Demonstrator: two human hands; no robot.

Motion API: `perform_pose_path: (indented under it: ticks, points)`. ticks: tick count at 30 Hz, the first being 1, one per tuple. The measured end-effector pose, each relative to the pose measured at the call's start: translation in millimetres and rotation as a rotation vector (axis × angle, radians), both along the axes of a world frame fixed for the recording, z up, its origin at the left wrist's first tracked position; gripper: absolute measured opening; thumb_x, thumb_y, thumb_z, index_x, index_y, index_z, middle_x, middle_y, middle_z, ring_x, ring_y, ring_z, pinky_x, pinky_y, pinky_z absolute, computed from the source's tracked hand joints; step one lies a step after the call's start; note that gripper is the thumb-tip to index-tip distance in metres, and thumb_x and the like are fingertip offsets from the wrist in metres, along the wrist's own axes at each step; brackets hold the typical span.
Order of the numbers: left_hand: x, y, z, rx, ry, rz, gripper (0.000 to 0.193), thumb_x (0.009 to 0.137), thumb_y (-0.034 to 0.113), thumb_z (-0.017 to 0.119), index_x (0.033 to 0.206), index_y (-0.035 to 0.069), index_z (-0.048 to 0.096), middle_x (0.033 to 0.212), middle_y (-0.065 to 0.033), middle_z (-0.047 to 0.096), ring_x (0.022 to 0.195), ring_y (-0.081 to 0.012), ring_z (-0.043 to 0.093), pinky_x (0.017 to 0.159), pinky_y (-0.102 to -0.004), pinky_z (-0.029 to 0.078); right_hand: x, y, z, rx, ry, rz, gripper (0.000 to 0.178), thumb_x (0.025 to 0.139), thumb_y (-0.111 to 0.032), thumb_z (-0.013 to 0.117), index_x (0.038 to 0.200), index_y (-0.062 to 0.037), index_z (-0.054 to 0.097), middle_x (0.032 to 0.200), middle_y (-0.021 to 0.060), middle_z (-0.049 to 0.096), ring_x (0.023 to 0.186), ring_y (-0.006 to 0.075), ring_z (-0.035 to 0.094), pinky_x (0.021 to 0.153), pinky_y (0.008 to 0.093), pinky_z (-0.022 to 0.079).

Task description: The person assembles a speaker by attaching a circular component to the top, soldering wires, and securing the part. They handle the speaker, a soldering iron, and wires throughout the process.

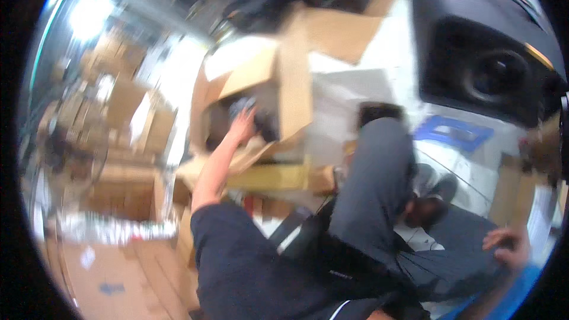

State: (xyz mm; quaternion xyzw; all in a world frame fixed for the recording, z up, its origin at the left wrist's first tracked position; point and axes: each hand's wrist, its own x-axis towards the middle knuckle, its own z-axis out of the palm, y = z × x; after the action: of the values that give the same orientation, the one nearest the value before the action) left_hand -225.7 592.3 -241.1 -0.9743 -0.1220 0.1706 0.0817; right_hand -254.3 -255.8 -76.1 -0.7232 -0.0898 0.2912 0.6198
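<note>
My left hand (241,127) reaches forward into an open cardboard box (293,92) that lies tipped on its side with its flaps spread. The fingers are at a dark, greyish item (242,106) inside the box. Motion blur hides whether they grip it. My right hand (505,246) rests at the lower right on my grey-trousered thigh (456,261), fingers loosely apart and holding nothing. My other leg (373,184) is bent, with a dark shoe (435,192) on the floor.
A large black loudspeaker (486,53) stands at the upper right. A blue tape mark (453,133) is on the pale floor. Stacked cardboard boxes (121,136) fill the left. A flat carton (106,278) lies at the lower left, and a yellowish box (269,176) under the open one.
</note>
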Motion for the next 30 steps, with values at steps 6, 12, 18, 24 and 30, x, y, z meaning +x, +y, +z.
perform_pose_path:
  ticks: [6,12,18,24,30]
  points:
    - [35,26,-14,0.026,0.154,-0.018,0.124,0.065,0.017,0.092,0.161,0.013,0.014,0.158,-0.0330,0.022,0.143,-0.0493,0.030,0.116,-0.0513,0.035,21,4,5,-0.088,-0.155,0.331,0.032,0.088,-0.017,0.076,0.114,0.0011,0.072,0.100,0.0103,0.077,0.095,0.0207,0.074,0.089,0.0324,0.056]
    - [31,21,0,-0.099,-0.034,0.177,0.117,0.048,0.025,0.096,0.147,0.008,0.036,0.133,-0.0288,0.042,0.128,-0.0472,0.045,0.110,-0.0494,0.041,22,11,15,-0.107,-0.207,0.308,0.036,0.088,-0.020,0.077,0.116,0.0010,0.071,0.100,0.0097,0.077,0.094,0.0180,0.074,0.084,0.0305,0.056]
    - [32,-68,103,-0.308,-0.536,0.250,0.091,0.059,0.020,0.084,0.140,0.002,0.046,0.132,-0.0260,0.047,0.122,-0.0411,0.048,0.107,-0.0487,0.039,24,5,8,-0.056,-0.198,0.320,0.038,0.083,-0.018,0.079,0.114,0.0021,0.071,0.097,0.0112,0.077,0.091,0.0210,0.075,0.084,0.0317,0.058]
    - [21,-225,209,-1.355,-0.791,0.055,0.096,0.064,0.014,0.088,0.146,0.004,0.040,0.133,-0.0157,0.052,0.123,-0.0294,0.054,0.105,-0.0420,0.048,31,17,11,-0.136,-0.388,0.328,0.042,0.071,-0.015,0.084,0.105,0.0051,0.072,0.089,0.0162,0.077,0.083,0.0259,0.077,0.082,0.0324,0.059]
    - [32,-379,199,-2.190,-0.327,-0.121,0.119,0.051,0.020,0.101,0.148,0.013,0.032,0.151,-0.0295,0.039,0.135,-0.0340,0.048,0.110,-0.0445,0.045,47,59,73,-0.407,-0.643,0.277,0.030,0.069,-0.014,0.082,0.097,-0.0025,0.075,0.085,0.0138,0.076,0.079,0.0266,0.076,0.074,0.0333,0.058]
